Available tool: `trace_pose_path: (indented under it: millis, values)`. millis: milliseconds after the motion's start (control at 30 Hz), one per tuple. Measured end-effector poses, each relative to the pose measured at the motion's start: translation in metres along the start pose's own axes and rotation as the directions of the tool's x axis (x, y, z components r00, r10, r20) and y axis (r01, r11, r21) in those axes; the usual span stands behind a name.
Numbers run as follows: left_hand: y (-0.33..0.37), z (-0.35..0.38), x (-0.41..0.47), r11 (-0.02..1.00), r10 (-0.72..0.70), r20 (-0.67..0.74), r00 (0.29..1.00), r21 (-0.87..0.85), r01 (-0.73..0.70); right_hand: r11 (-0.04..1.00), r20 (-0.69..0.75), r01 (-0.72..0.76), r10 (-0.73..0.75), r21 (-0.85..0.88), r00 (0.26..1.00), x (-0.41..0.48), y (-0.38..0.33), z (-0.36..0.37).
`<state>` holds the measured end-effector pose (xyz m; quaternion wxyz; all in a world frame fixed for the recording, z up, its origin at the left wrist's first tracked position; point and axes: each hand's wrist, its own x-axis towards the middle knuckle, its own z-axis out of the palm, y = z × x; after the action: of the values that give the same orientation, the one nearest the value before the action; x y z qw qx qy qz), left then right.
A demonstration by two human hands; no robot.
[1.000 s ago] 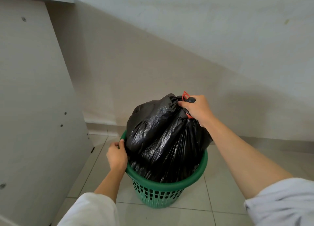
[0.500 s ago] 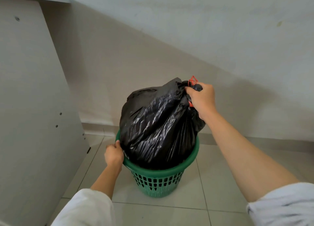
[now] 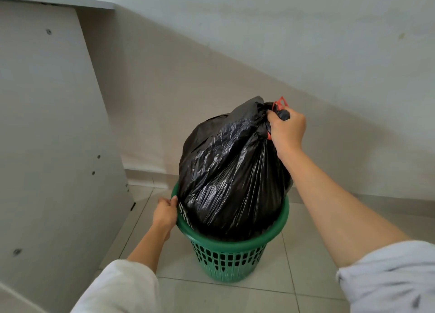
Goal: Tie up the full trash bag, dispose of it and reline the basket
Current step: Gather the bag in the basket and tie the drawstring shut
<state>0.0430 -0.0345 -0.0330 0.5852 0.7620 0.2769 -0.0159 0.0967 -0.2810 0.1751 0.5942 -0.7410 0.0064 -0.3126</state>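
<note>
The right hand [image 3: 286, 131], right of centre, is fisted round the gathered neck of the black trash bag [image 3: 230, 171] beside its red tie [image 3: 280, 103]. The left hand [image 3: 164, 215], lower centre-left, clasps the green basket [image 3: 235, 242] by its rim. The bag's bottom sits inside the basket at mid-frame. The lift is best pulled straight up with the rim pinned down. The right arm is outstretched and the left reaches low.

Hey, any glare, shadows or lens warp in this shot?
Head view: soft, even light; pale sheen streaks on the bag; a broad diagonal shadow crosses the wall; the wide-angle lens leans the panel edges; left hand, right hand and basket look sharp.
</note>
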Motion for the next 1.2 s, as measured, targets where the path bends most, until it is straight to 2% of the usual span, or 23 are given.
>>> trace_pose_path:
  millis: [167, 267, 333, 667, 767, 833, 900, 967, 1033, 1100, 1200]
  values:
    - [0.014, -0.001, -0.017, 0.988, -0.028, 0.099, 0.995, -0.151, 0.042, 0.993, 0.11, 0.076, -0.066, -0.086, 0.992, -0.012, -0.004, 0.024]
    - [0.018, 0.001, -0.024, 0.978, -0.048, 0.135, 0.99, -0.195, 0.074, 0.973, 0.224, 0.159, -0.12, -0.164, 0.967, -0.029, 0.0, 0.044]
    - [0.02, 0.002, -0.028, 0.973, -0.045, 0.154, 0.987, -0.216, 0.078, 0.969, 0.247, 0.178, -0.132, -0.172, 0.96, -0.032, -0.002, 0.049]
    - [0.025, -0.01, -0.029, 0.976, -0.016, 0.147, 0.989, -0.213, 0.047, 0.98, 0.065, 0.131, -0.123, -0.149, 0.99, -0.003, -0.023, 0.04]
    - [0.024, -0.013, -0.026, 0.975, -0.044, 0.103, 0.994, -0.213, 0.066, 0.975, 0.072, 0.133, -0.122, -0.18, 0.99, -0.002, -0.016, 0.034]
    - [0.028, -0.013, -0.023, 0.991, -0.065, 0.082, 0.995, -0.108, 0.073, 0.967, 0.135, 0.151, -0.125, -0.205, 0.983, -0.005, -0.013, 0.033]
    - [0.039, -0.017, -0.024, 0.991, -0.051, 0.083, 0.995, 0.125, 0.041, 0.958, 0.2, 0.167, -0.12, -0.233, 0.972, -0.006, -0.014, 0.035]
    - [0.057, -0.026, -0.029, 0.914, -0.05, 0.114, 0.992, 0.407, -0.001, 0.949, 0.247, 0.161, -0.093, -0.271, 0.964, -0.002, -0.019, 0.036]
    - [0.083, -0.036, -0.038, 0.804, -0.009, 0.155, 0.988, 0.589, -0.085, 0.946, 0.296, 0.137, -0.046, -0.295, 0.954, 0.006, -0.027, 0.035]
    - [0.113, -0.045, -0.045, 0.739, 0.119, 0.141, 0.983, 0.648, -0.182, 0.942, 0.309, 0.12, -0.018, -0.314, 0.951, 0.016, -0.037, 0.035]
    - [0.155, -0.055, -0.049, 0.771, 0.312, 0.057, 0.948, 0.568, -0.288, 0.944, 0.316, 0.103, 0.001, -0.312, 0.949, 0.031, -0.059, 0.038]
